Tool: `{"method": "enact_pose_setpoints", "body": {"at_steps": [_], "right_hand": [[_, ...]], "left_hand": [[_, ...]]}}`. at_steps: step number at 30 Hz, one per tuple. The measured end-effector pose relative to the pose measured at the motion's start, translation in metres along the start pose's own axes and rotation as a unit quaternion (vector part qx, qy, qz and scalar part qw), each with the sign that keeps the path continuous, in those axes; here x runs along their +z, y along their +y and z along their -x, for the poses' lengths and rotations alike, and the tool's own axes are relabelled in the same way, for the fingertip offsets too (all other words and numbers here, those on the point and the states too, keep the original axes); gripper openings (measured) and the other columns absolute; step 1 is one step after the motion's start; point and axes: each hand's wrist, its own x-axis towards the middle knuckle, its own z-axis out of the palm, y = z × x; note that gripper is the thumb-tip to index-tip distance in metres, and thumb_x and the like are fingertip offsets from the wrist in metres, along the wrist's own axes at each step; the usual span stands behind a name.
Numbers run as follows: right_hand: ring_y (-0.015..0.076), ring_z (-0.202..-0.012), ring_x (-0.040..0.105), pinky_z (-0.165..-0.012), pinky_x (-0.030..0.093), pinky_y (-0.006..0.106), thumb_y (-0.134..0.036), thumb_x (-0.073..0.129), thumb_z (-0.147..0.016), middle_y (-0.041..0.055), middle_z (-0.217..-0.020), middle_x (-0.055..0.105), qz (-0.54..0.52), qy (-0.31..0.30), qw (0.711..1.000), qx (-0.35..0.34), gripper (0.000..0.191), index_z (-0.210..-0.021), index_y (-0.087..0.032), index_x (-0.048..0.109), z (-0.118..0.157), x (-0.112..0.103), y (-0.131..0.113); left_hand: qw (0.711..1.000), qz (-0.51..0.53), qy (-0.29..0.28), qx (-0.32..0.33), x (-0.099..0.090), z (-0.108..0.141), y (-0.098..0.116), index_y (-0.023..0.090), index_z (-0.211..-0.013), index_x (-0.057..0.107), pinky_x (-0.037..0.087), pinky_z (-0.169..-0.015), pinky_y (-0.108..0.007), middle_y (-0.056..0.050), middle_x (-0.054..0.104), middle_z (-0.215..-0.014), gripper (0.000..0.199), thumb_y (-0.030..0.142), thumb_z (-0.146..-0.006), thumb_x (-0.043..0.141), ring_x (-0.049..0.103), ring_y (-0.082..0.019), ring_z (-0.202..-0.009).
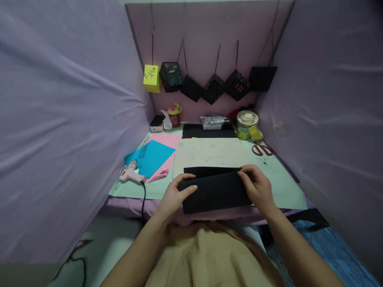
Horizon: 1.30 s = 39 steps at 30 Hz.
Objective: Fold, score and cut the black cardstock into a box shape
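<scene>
To the left of the left hand [175, 194], a pale pink plastic glue gun [132, 174] lay on the pale green tabletop [284, 185], presumably set aside to keep it off the paper; just beyond it, a bright blue paper sheet [158, 157] rested on pink paper sheets [167, 139], probably stacked away from the working spot; farther beyond that hand, a brown jar with a yellow lid [174, 118] bore lettering too small to read. The left hand grasped the left end of a black, folded-looking card sheet [217, 194], thumb on the near face; the sheet was between the hands, before a stained off-white rectangular board [212, 153], likely there to shield the surface; a faint mark in its far left corner was illegible. The right hand [259, 189] pinched the sheet's upper right corner, perhaps to steady it; red-handled scissors [262, 148] lay beyond that hand; no brand was readable.
</scene>
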Motion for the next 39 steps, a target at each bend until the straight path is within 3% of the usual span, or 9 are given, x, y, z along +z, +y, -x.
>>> {"method": "enact_pose_setpoints", "body": {"at_steps": [3, 7, 9, 12, 15, 18, 21, 39], "right_hand": [[0.0197, -0.086, 0.058, -0.079, 0.045, 0.033, -0.037, 0.060, -0.086, 0.0036, -0.090, 0.063, -0.092, 0.014, 0.994, 0.059, 0.014, -0.089, -0.024, 0.057, -0.001, 0.003, 0.004], [0.0179, -0.081, 0.060, -0.071, 0.046, 0.030, -0.040, 0.071, -0.075, 0.0007, -0.089, 0.064, -0.260, 0.005, 0.949, 0.179, 0.040, -0.108, -0.026, 0.053, -0.001, 0.011, 0.011], [0.0171, -0.074, 0.059, -0.066, 0.046, 0.028, -0.044, 0.073, -0.072, -0.0007, -0.083, 0.064, -0.297, -0.040, 0.923, 0.240, 0.045, -0.109, -0.024, 0.057, 0.001, 0.016, 0.015], [0.0172, -0.070, 0.058, -0.064, 0.045, 0.028, -0.048, 0.076, -0.069, -0.0012, -0.075, 0.064, -0.318, -0.062, 0.903, 0.284, 0.036, -0.090, -0.021, 0.064, 0.003, 0.024, 0.019], [0.0165, -0.064, 0.057, -0.061, 0.045, 0.028, -0.050, 0.077, -0.066, -0.0019, -0.069, 0.064, -0.316, -0.034, 0.901, 0.296, 0.034, -0.077, -0.020, 0.063, 0.000, 0.031, 0.018], [0.0163, -0.061, 0.054, -0.056, 0.043, 0.027, -0.053, 0.077, -0.063, -0.0008, -0.066, 0.063, -0.289, -0.005, 0.912, 0.291, 0.037, -0.073, -0.020, 0.062, -0.006, 0.035, 0.013], [0.0156, -0.058, 0.052, -0.052, 0.041, 0.026, -0.054, 0.077, -0.063, -0.0009, -0.062, 0.060, -0.280, 0.009, 0.916, 0.287, 0.038, -0.070, -0.019, 0.062, -0.010, 0.035, 0.010], [0.0154, -0.057, 0.051, -0.052, 0.040, 0.026, -0.054, 0.076, -0.064, -0.0007, -0.060, 0.060, -0.274, 0.014, 0.919, 0.284, 0.037, -0.067, -0.019, 0.064, -0.011, 0.034, 0.004]], "left_hand": [[0.999, 0.012, 0.035, 0.004, 0.003, -0.011, -0.012, 0.019, -0.083, 0.072, 0.047, -0.074, -0.030, -0.004, 0.070, -0.083, 0.028, 0.039, -0.064, 0.079, 0.062, -0.023, -0.083], [0.992, 0.009, 0.111, 0.056, 0.006, -0.019, -0.027, 0.019, -0.082, 0.070, 0.047, -0.075, -0.028, -0.003, 0.069, -0.082, 0.027, 0.037, -0.065, 0.080, 0.063, -0.021, -0.082], [0.988, 0.021, 0.131, 0.073, 0.006, -0.021, -0.031, 0.020, -0.089, 0.067, 0.048, -0.074, -0.027, -0.002, 0.069, -0.082, 0.031, 0.035, -0.066, 0.080, 0.064, -0.020, -0.082], [0.988, 0.088, 0.117, 0.058, 0.007, -0.025, -0.033, 0.024, -0.117, 0.054, 0.050, -0.070, -0.027, 0.001, 0.069, -0.080, 0.057, 0.034, -0.067, 0.080, 0.066, -0.018, -0.075], [0.986, 0.131, 0.096, 0.028, 0.008, -0.032, -0.033, 0.023, -0.131, 0.044, 0.052, -0.069, -0.029, 0.000, 0.071, -0.081, 0.076, 0.035, -0.066, 0.081, 0.068, -0.019, -0.072], [0.988, 0.125, 0.093, 0.017, 0.007, -0.042, -0.035, 0.016, -0.107, 0.061, 0.053, -0.071, -0.029, -0.005, 0.073, -0.085, 0.054, 0.037, -0.062, 0.083, 0.068, -0.020, -0.076], [0.987, 0.120, 0.101, 0.030, 0.006, -0.049, -0.037, 0.015, -0.088, 0.066, 0.052, -0.072, -0.029, -0.005, 0.073, -0.087, 0.041, 0.039, -0.062, 0.083, 0.067, -0.019, -0.077], [0.985, 0.118, 0.118, 0.032, 0.006, -0.046, -0.037, 0.014, -0.089, 0.067, 0.052, -0.071, -0.029, -0.005, 0.073, -0.085, 0.042, 0.042, -0.062, 0.083, 0.065, -0.019, -0.076]]}}
